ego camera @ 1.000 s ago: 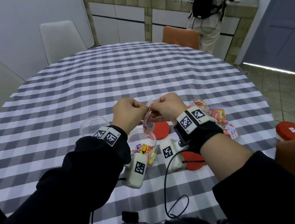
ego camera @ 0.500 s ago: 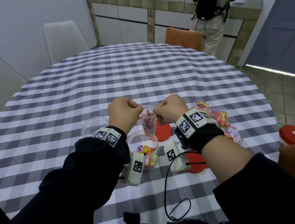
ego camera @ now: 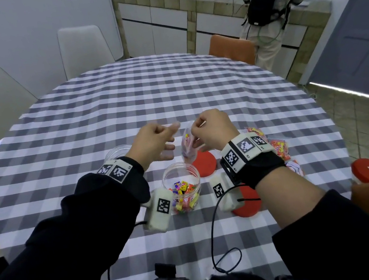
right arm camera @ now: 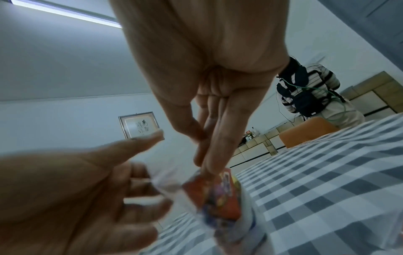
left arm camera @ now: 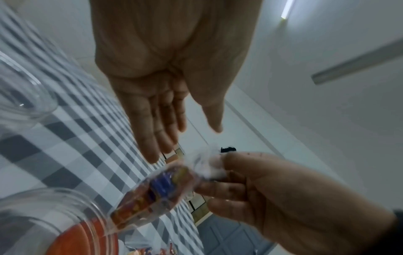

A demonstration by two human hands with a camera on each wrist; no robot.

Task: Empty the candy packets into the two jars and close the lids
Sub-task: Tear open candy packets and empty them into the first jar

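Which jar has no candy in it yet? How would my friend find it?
Start at the round table with the grey and white checked cloth, then find the person's left hand. Just beyond that wrist, towards the white chairs, stands the empty jar. It is clear with nothing inside, while the other jar, nearer the person and between the two wrists, holds bright candies.

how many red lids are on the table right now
2. One red lid lies flat just beyond the jar with candy, partly behind the held packet. The other red lid lies nearer, mostly hidden under the right wrist. More may be hidden.
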